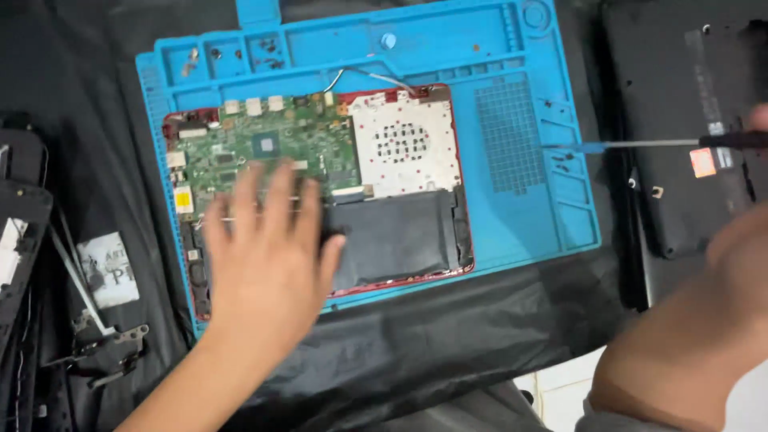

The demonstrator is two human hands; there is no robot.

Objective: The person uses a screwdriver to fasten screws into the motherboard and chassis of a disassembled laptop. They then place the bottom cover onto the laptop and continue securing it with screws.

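- Surface: black cloth (448, 344), wrinkled along the near edge.
- Centre: blue mat (528, 216) lying flat on the cloth.
- On the mat: opened laptop (400, 240), red-rimmed, inner side up.
- Right: black cover (680, 104) on the cloth, just beside the mat.
- Left: black parts (20, 208), a card (108, 268) and a metal hinge (112, 348).
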